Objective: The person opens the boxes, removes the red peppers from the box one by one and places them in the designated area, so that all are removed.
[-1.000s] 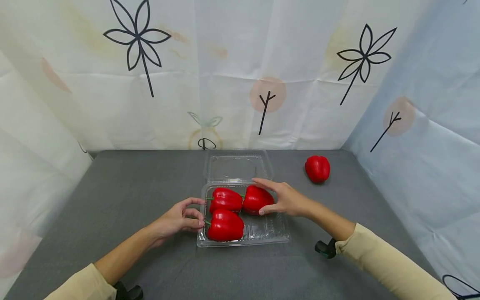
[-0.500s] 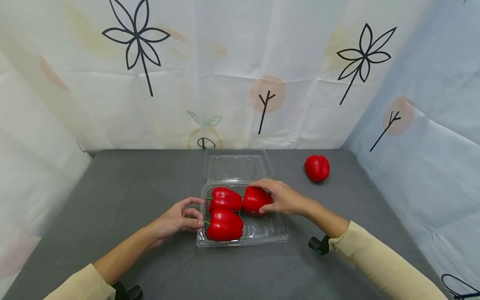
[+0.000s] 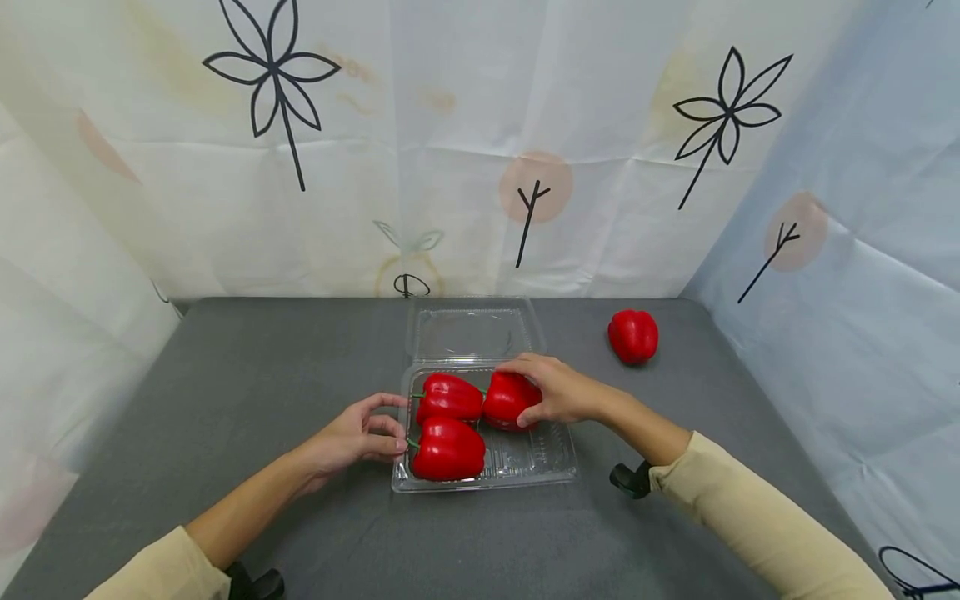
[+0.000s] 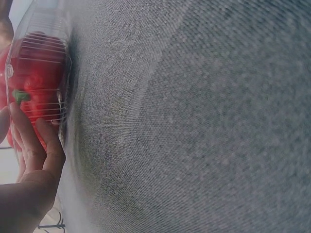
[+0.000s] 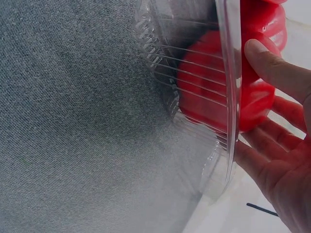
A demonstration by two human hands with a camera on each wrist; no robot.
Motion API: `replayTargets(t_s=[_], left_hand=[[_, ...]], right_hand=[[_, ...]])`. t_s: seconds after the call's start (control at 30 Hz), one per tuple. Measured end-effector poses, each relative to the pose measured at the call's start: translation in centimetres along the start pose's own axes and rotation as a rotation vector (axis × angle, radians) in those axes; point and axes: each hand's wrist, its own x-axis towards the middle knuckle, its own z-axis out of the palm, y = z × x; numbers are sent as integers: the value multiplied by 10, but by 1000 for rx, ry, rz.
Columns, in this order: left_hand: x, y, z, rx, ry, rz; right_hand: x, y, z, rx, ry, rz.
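A clear plastic clamshell container (image 3: 517,477) lies with its lid back on the table, three red bell peppers inside. My right hand (image 3: 558,390) grips the right-hand bell pepper (image 3: 504,402), thumb on the near side and fingers over the far side. In the right wrist view that bell pepper (image 5: 257,104) shows partly through the ribbed wall. My left hand (image 3: 356,435) touches the container's left edge with relaxed fingers, beside the stems of the back-left bell pepper (image 3: 450,397) and the front-left bell pepper (image 3: 448,450). In the left wrist view, the fingers (image 4: 34,153) lie against the container wall.
Another red bell pepper (image 3: 633,337) sits on the grey table (image 3: 300,350) at the back right. The transparent lid (image 3: 476,333) lies behind the container. A printed white curtain (image 3: 465,150) stands along the back and sides.
My right hand has closed in on the right-hand bell pepper and moved slightly left; its fingers now wrap it. The left hand keeps its place at the container's edge.
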Motion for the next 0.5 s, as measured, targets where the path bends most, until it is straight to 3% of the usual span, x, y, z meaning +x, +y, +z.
replayTargets(t_s=[0.5], left_hand=[[-1, -1, -1, -14, -15, 18]], right_hand=[[0, -1, 1, 30, -11, 35]])
